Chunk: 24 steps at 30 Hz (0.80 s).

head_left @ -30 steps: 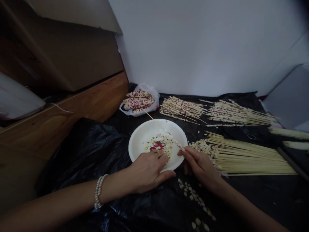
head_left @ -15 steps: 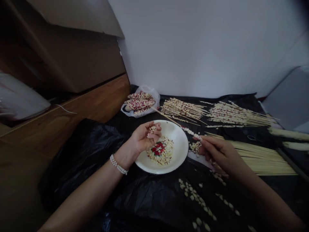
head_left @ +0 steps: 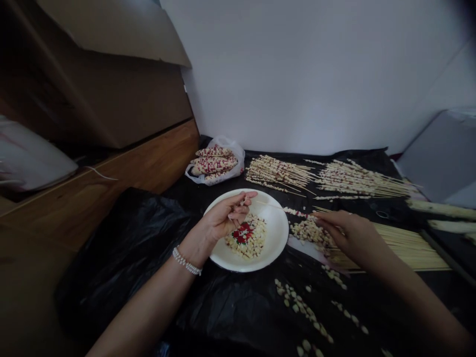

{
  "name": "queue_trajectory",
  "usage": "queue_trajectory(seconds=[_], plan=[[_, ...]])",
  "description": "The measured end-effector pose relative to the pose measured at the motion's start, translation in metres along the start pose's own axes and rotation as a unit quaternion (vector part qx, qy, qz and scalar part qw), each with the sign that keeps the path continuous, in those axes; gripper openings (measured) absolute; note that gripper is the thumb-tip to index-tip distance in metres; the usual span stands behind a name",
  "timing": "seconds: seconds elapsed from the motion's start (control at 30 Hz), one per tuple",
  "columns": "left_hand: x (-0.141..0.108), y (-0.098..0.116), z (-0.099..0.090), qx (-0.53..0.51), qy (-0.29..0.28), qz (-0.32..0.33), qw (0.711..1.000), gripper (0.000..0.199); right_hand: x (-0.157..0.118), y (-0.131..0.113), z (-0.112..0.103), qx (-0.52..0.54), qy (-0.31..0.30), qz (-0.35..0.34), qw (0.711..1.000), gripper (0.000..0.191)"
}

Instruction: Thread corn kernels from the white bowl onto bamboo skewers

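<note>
My right hand grips a thin skewer by the part threaded with white and red corn kernels. The bare end of this skewer points left over the bowl. My left hand is closed above the bowl, thumb and forefinger pinched near the skewer's tip. A pale corn kernel shows at those fingertips; what the curled fingers hold besides is mostly hidden. Below, a white bowl with a red flower print contains loose kernels. A heap of kernels lies beside the bowl, near my right hand.
Corn cobs fill a plastic bag at the back. Two piles of threaded skewers lie right of it. Bare skewers and stripped cobs are further right. Black plastic sheeting covers the surface; cardboard stands left.
My left hand has gone from a half-open cup showing kernels to a pinch close to the skewer's tip. The skewer has swung down and its tip has moved right, toward my left fingers.
</note>
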State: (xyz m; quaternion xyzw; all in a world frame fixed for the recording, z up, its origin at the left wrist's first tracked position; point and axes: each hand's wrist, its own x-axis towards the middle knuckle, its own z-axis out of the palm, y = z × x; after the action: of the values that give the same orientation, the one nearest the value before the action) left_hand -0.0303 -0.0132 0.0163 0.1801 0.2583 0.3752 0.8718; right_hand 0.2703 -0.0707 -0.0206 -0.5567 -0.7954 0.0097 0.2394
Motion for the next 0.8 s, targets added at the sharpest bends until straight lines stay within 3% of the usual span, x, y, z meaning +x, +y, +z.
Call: queue_trajectory(seconds=[0.13,0.23,0.33,0.43,0.6,0.8], plan=[[0.004,0.0,-0.001,-0.039,0.002,-0.016,0.999,0.027,0.011,-0.027,-0.012,-0.095,0.006,-0.049,0.994,0.038],[0.004,-0.001,0.0,-0.059,0.002,-0.037,0.998,0.027,0.034,-0.063,-0.014,-0.079,0.008,-0.069,0.994,0.041],[0.001,-0.002,-0.001,-0.067,-0.015,-0.049,0.996,0.027,0.059,-0.091,-0.001,-0.022,-0.02,-0.084,0.996,0.035],[-0.003,-0.001,-0.004,-0.077,-0.021,-0.03,0.996,0.029,0.074,-0.097,0.012,0.001,-0.03,-0.078,0.997,0.033],[-0.007,0.001,-0.011,-0.093,-0.018,0.011,0.995,0.057,0.077,-0.092,0.012,0.019,0.005,-0.045,0.999,0.03],[-0.011,0.002,-0.015,-0.071,-0.038,0.012,0.997,0.066,0.068,-0.118,0.015,0.103,-0.063,-0.115,0.986,0.032]])
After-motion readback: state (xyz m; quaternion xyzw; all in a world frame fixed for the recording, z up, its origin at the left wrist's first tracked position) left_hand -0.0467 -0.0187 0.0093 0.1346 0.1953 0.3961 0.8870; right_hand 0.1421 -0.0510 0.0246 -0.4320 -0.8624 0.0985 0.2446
